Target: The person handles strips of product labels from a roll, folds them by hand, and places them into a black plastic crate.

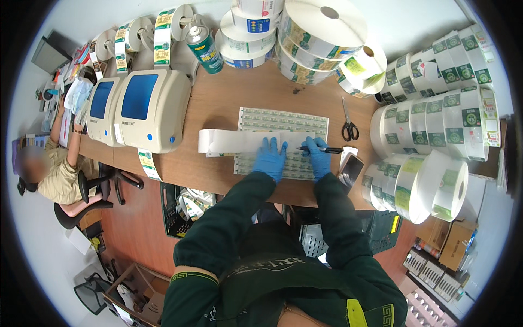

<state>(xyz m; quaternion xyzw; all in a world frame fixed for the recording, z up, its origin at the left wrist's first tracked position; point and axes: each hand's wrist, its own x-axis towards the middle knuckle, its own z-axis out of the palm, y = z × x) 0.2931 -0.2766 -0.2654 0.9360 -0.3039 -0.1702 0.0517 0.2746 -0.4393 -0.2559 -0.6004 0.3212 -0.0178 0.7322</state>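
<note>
My left hand [271, 158], in a blue glove, lies with fingers spread on a white label strip [231, 141] that curls into a loose roll at its left end. My right hand [317, 156], also gloved, is closed around a black pen [331, 150], its tip pointing left over the strip's right end. Beneath the strip is a sheet of small green printed labels [289, 115]. To the right of my right hand are a phone [351, 170] and a small white slip [347, 152] partly under it. Black-handled scissors [349, 129] lie farther up.
Two label printers [147, 111] stand at left, a printed strip [149, 163] hanging from one. A green spray can [205, 50] and stacked label rolls [321, 27] line the back. More rolls [430, 122] crowd the right. A crate [171, 210] sits below; another person [62, 174] sits far left.
</note>
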